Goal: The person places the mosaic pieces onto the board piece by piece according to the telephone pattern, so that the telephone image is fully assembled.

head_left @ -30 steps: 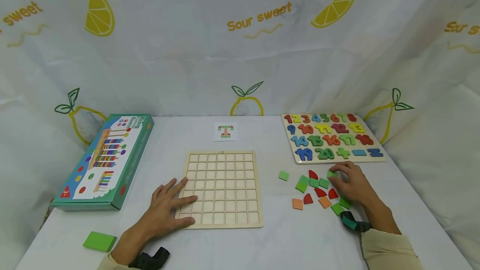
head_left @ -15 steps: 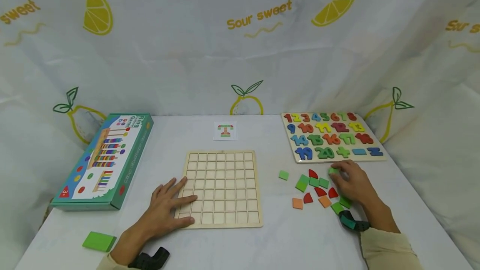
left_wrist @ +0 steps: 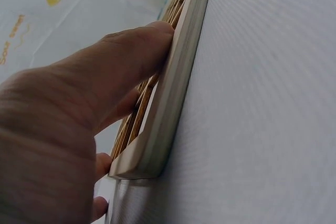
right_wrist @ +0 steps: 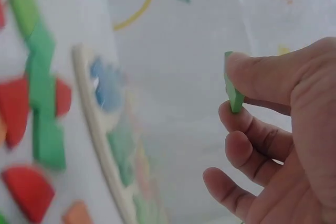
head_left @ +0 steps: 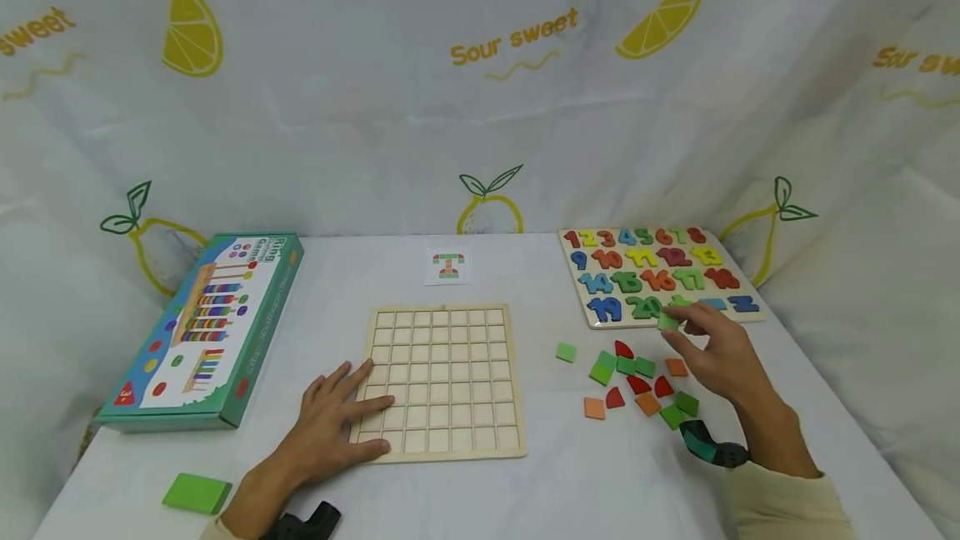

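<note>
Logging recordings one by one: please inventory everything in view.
Table: one, white, underneath
Backdrop: one, lemon-printed white, rear
Box: one, green and blue, left
Green block: one, green, near left
Grid board: one, pale wood, centre
Card: one, patterned white, behind grid board
Number board: one, multicoloured, far right
Green tiles: about seven, green, right
Orange tiles: three, orange, right
Quarter-circles: four, red, right
Held tile: one, green, right hand
Wrist devices: two, mostly black, wrists
Sleeves: two, beige, near edge
Left hand: one, bare, on grid board
Right hand: one, bare, right
</note>
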Demonstrator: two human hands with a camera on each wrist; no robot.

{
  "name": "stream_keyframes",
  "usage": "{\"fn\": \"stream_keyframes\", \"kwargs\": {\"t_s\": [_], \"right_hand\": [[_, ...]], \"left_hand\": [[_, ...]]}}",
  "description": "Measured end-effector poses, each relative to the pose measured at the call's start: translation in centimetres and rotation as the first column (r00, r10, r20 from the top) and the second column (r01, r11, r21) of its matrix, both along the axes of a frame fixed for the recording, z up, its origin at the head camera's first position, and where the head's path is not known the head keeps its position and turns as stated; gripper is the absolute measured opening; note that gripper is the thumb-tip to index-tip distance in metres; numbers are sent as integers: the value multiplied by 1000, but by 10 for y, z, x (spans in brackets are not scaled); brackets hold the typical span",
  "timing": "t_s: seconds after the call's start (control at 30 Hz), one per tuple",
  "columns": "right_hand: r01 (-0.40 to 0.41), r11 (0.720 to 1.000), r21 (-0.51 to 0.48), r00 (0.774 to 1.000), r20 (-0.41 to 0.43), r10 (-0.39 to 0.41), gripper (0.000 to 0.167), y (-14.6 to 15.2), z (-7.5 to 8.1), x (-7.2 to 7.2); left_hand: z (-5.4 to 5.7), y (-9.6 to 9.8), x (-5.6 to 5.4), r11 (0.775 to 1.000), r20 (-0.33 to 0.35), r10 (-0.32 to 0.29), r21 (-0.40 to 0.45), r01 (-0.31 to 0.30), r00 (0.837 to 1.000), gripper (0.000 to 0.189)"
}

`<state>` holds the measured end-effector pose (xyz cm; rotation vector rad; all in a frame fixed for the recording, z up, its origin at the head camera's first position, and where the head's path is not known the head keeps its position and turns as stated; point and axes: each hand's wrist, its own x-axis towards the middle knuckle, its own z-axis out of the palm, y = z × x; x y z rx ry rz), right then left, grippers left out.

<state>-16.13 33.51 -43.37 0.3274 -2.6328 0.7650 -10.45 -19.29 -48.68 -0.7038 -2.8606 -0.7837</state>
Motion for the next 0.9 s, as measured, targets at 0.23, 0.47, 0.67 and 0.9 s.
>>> {"fn": "stream_keyframes", "kwargs": {"t_s": [0.23,0.47,0.67,0.9], "right_hand": [[-121,992,-27,992,-23,120,33,-54,45,16],[-243,967,-72,969,-60,239,33,-91,51,14],[-305,946,-109,950,-104,294,32,-126,48,6],[-378,904,-199,924,-141,355,27,-160,38,-3]], "left_hand": [[0,-1,0,1000,3,-4,16,4,1000,57],[1,-1,0,1000,35,5,8,-6,999,59],[1,-1,0,1000,23,6,10,-7,1000,59],[0,0,0,1000,18,5,16,-5,1000,58]]}}
